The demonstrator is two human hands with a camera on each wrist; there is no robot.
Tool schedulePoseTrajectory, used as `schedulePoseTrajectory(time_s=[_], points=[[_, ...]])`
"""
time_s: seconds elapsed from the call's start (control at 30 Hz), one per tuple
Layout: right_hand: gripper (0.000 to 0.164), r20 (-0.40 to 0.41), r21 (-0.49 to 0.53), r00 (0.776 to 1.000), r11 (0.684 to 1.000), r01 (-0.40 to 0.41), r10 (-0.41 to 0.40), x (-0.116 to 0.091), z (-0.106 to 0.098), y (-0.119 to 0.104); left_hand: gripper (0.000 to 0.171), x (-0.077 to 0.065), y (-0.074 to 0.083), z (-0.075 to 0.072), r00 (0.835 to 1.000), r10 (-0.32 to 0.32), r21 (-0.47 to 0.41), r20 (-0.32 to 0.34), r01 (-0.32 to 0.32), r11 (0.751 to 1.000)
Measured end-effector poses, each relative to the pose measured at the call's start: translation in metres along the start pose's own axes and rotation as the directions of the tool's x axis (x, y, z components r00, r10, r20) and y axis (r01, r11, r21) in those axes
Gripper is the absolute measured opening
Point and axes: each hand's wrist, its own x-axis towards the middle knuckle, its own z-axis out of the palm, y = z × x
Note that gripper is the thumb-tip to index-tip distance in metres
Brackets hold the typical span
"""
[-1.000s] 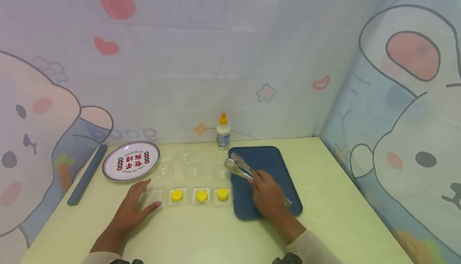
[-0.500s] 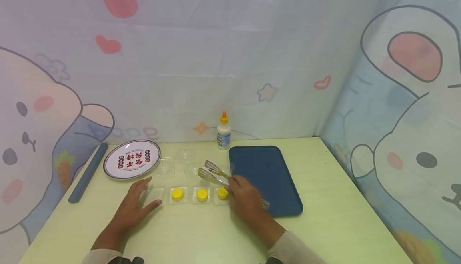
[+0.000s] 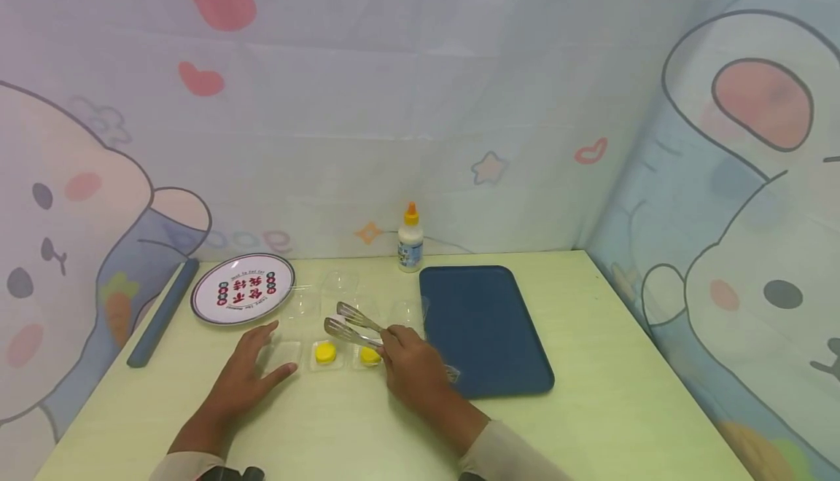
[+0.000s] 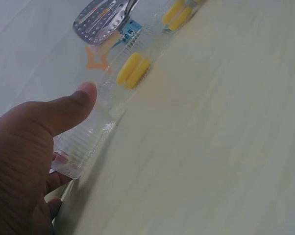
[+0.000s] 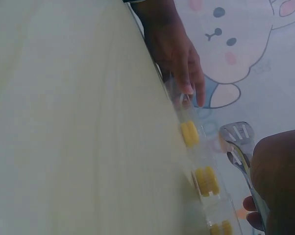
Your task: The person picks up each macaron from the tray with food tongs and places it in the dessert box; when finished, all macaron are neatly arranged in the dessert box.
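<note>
My right hand (image 3: pixel 415 368) grips metal serving tongs (image 3: pixel 357 337) with slotted ends, held above the row of small clear plastic trays. A pale spot shows between the tong ends in the head view; I cannot tell whether it is something held. Yellow macarons (image 3: pixel 324 353) sit one to a tray, and the right hand hides the rightmost in the head view. Around the leftmost clear tray (image 4: pixel 84 144), which has no macaron in it, my left hand (image 3: pixel 239 379) lies with thumb and fingers spread, fingertips right at its edges.
Clear plastic lids (image 3: pixel 302 302) stand behind the trays. A patterned plate (image 3: pixel 243 289) and a blue-grey bar (image 3: pixel 162 313) lie at the left. At the back stands a white glue bottle (image 3: pixel 410 240) with an orange tip. A dark blue tray (image 3: pixel 485 328) lies on the right.
My right hand has carried the tongs leftward, from over the dark blue tray to above the macaron trays. The left hand has stayed by the leftmost clear tray.
</note>
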Motion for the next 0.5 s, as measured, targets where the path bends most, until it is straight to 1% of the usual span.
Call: schedulePoseTrajectory(time_s=[0.1,0.2,0.3,0.5], points=[[0.023,0.035,0.003,0.999,1.000,-0.003,0.003,0.003,0.003,-0.007,0.084,0.001,0.000,0.000,1.000,0.001,-0.003,0.003,-0.001,1.000],[0.022,0.050,-0.003,0.999,1.000,-0.001,0.002,0.006,0.006,-0.013,0.084,0.001,-0.002,0.000,1.000,0.002,0.003,0.004,-0.002,1.000],[0.022,0.062,-0.019,0.998,1.000,0.007,-0.006,0.010,0.009,-0.021,0.085,0.000,-0.003,0.000,1.000,-0.002,0.013,0.004,0.002,1.000],[0.024,0.125,-0.061,0.992,0.998,0.016,-0.008,0.018,0.014,-0.036,0.084,0.000,-0.002,0.000,1.000,0.004,-0.008,-0.002,-0.004,1.000]])
